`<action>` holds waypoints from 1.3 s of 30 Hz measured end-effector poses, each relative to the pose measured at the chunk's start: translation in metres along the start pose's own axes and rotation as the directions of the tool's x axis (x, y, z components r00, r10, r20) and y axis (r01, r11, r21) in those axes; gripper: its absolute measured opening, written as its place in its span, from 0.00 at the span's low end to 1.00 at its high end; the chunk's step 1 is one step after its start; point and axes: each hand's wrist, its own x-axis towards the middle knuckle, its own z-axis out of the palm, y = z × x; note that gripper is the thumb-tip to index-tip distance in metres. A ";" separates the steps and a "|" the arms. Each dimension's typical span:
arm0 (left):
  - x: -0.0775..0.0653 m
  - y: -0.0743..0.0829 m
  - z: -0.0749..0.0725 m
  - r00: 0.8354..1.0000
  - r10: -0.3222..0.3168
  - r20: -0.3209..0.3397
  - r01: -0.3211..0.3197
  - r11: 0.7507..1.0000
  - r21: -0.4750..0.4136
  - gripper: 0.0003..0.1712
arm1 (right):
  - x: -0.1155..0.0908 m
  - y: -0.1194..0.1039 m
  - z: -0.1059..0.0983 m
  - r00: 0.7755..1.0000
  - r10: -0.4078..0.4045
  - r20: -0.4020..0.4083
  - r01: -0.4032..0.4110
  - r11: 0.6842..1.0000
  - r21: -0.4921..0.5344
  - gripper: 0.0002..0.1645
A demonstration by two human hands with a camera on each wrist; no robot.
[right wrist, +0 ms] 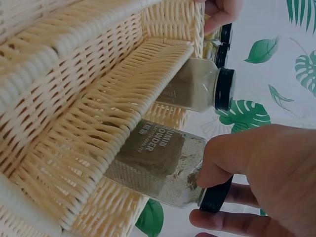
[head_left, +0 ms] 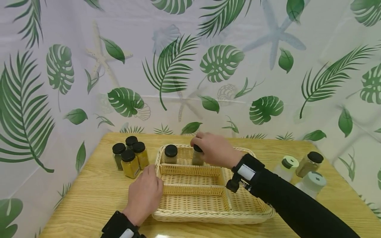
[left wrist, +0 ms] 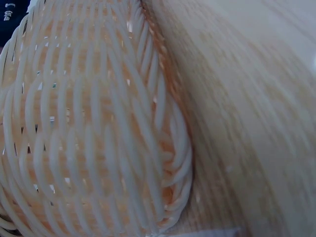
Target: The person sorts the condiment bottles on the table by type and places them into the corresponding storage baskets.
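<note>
A wicker basket (head_left: 208,216) with compartments lies on the table. My right hand (head_left: 217,149) holds a spice jar (head_left: 197,159) by its black lid in the basket's back compartment. In the right wrist view this jar (right wrist: 153,160) bears the words "cumin powder", and the thumb and fingers are about its lid. Another black-lidded jar (head_left: 170,155) stands left of it in the same compartment. My left hand (head_left: 146,191) grips the basket's left rim; the left wrist view shows the woven side (left wrist: 84,118) close up, without the hand.
Several black-lidded jars (head_left: 129,165) stand together on the table left of the basket. To the right are a brown-filled jar (head_left: 309,164) and two pale-lidded containers (head_left: 312,183), partly behind my right sleeve. A leaf-print cloth (head_left: 190,66) hangs behind the wooden table (head_left: 86,198).
</note>
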 end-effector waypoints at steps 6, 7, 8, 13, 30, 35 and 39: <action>-0.001 -0.001 0.001 1.000 -0.001 0.000 0.001 1.000 0.003 0.24 | 0.003 -0.005 0.007 1.000 -0.031 -0.001 0.031 0.999 0.009 0.17; -0.001 -0.001 0.001 1.000 -0.002 0.000 0.002 1.000 0.003 0.24 | 0.004 -0.006 0.008 0.999 -0.032 -0.001 0.032 0.999 0.013 0.17; -0.001 -0.001 0.001 1.000 -0.004 0.000 0.004 1.000 0.004 0.24 | 0.005 -0.007 0.008 0.999 -0.032 -0.001 0.032 0.999 0.015 0.17; 0.000 -0.001 0.003 1.000 0.001 -0.005 -0.001 1.000 0.007 0.24 | 0.008 -0.012 0.013 1.000 -0.025 0.013 0.024 0.999 0.025 0.18; 0.000 0.000 0.001 1.000 0.001 -0.016 -0.001 1.000 0.013 0.23 | 0.004 -0.017 0.022 1.000 -0.026 0.014 0.026 1.000 0.006 0.21; 0.000 0.001 0.001 1.000 0.006 -0.012 -0.006 1.000 0.017 0.22 | 0.002 -0.016 0.021 1.000 -0.029 0.005 0.029 1.000 -0.005 0.25; 0.000 0.002 0.000 1.000 0.006 -0.008 -0.006 1.000 0.018 0.22 | -0.001 -0.015 0.019 1.000 -0.021 0.007 0.021 1.000 0.013 0.29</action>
